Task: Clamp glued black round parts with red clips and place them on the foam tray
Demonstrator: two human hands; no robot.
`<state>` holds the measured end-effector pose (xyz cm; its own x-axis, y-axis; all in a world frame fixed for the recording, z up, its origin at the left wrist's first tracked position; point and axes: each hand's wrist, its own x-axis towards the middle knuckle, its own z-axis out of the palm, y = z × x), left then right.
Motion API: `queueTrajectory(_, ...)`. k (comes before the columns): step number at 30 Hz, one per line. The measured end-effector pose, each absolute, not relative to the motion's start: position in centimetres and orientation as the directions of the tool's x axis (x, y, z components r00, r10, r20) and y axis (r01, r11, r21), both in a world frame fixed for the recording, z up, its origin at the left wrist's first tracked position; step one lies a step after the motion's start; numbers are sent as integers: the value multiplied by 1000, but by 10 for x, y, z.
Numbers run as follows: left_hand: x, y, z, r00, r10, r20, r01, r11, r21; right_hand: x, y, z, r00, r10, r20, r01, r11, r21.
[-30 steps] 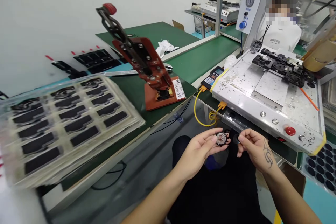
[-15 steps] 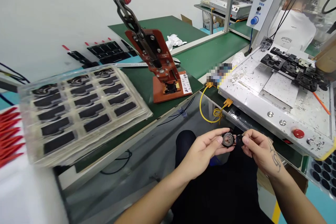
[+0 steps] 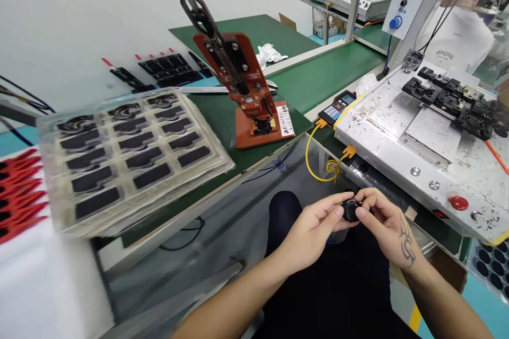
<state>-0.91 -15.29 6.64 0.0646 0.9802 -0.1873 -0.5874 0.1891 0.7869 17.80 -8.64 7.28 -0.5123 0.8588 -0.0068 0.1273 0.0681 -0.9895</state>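
Over my lap, both hands hold one small round black watch case (image 3: 350,211). My left hand (image 3: 320,222) grips its left side between thumb and fingers. My right hand (image 3: 379,222) presses thumb and fingers against its right side. The upper face of the case now looks dark and closed, with a round black disc over it. Fingers cover the rim, so I cannot tell how well the disc sits.
A red toggle press (image 3: 248,92) stands on the green bench to the left, beside stacked clear trays (image 3: 135,161) of black parts. On the right is a white machine (image 3: 397,143) with black fixtures and a red button (image 3: 458,202). A handheld meter (image 3: 338,108) lies between. Another person sits behind the machine.
My right hand has moved left and brought the black disc onto the case, covering its open, ring-shaped face. The view has shifted slightly.
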Motion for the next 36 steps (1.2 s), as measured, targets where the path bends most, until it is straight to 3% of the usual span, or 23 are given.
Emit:
queueTrajectory(13,-7,-157,70,64,983,-169,-544,177,820,178,-88,80,-487,872,-45,133,23,-991)
queueTrajectory(36,3,-161,65,-21,990,-137,-348,121,930,175,-98,72,-442,896,49,179,142,-974)
